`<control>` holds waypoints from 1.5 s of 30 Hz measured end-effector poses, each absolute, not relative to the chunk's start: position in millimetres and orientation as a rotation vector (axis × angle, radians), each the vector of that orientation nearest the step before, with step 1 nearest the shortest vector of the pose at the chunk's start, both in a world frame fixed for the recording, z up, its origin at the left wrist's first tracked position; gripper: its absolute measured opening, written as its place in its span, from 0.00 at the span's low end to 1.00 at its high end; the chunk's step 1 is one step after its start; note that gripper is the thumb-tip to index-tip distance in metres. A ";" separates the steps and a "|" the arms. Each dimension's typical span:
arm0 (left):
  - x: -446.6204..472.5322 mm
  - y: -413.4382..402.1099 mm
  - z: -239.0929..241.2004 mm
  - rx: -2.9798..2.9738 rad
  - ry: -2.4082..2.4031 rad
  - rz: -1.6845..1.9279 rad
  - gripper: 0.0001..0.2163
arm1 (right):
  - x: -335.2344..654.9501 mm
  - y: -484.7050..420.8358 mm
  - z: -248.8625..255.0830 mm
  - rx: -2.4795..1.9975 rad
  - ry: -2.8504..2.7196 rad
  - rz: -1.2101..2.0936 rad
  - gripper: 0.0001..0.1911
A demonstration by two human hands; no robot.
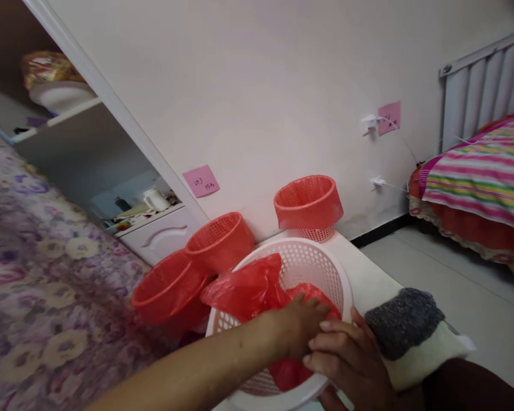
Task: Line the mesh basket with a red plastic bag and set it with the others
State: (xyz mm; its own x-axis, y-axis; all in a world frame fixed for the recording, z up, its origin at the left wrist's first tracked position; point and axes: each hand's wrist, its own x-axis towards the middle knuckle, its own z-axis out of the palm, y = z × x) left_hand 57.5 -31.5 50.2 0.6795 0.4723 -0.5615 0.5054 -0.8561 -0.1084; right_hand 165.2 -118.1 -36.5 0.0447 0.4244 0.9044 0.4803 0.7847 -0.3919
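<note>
A white perforated plastic basket [312, 265] stands tilted toward me on a white surface. A red plastic bag [244, 288] lies partly inside it, bunched over the near-left rim. My left hand [297, 325] reaches into the basket and presses on the red bag. My right hand [351, 362] holds the basket's near rim, fingers over the bag's edge there. Three other baskets lined with red bags are nearby: one upright [308, 205] behind, two on their sides [220, 240] [169, 288] at the left.
A floral purple bedcover [38, 279] fills the left. A grey and cream cloth [411, 331] lies right of the basket. Behind are a white wall with pink notes [201, 181], sockets, a cupboard [154, 228], and a striped bed [484, 177] at the right.
</note>
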 end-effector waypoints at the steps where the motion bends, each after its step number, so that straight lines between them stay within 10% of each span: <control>1: 53.7 -33.3 64.3 2.871 0.854 -0.917 0.28 | 167.6 -118.4 -36.4 -0.741 -1.602 -0.056 0.10; 12: -68.5 -62.0 140.8 2.599 2.069 -0.069 0.32 | 175.1 -122.0 -36.6 -0.750 -1.793 -0.189 0.12; 18: -90.3 -60.6 128.7 2.524 1.863 0.483 0.08 | 180.9 -120.4 -33.2 -0.807 -1.795 0.049 0.04; 30: -73.6 -114.1 156.8 2.234 1.288 0.942 0.11 | 200.1 -115.1 -8.5 -0.705 -1.992 0.198 0.03; 39: -28.9 -112.0 175.3 2.667 1.117 0.779 0.05 | 201.3 -120.5 67.1 -0.783 -1.808 0.618 0.43; 45: -40.9 -132.0 181.7 2.862 1.232 0.434 0.16 | 161.0 -108.2 93.4 -0.721 -2.039 0.425 0.06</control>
State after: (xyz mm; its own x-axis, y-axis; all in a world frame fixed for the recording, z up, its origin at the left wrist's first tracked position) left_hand -40.9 -132.0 181.7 0.6552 0.7119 0.2528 0.7131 -0.6933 0.1038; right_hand 161.0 -108.2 93.4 -0.4214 0.6369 0.6455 0.3261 0.7707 -0.5475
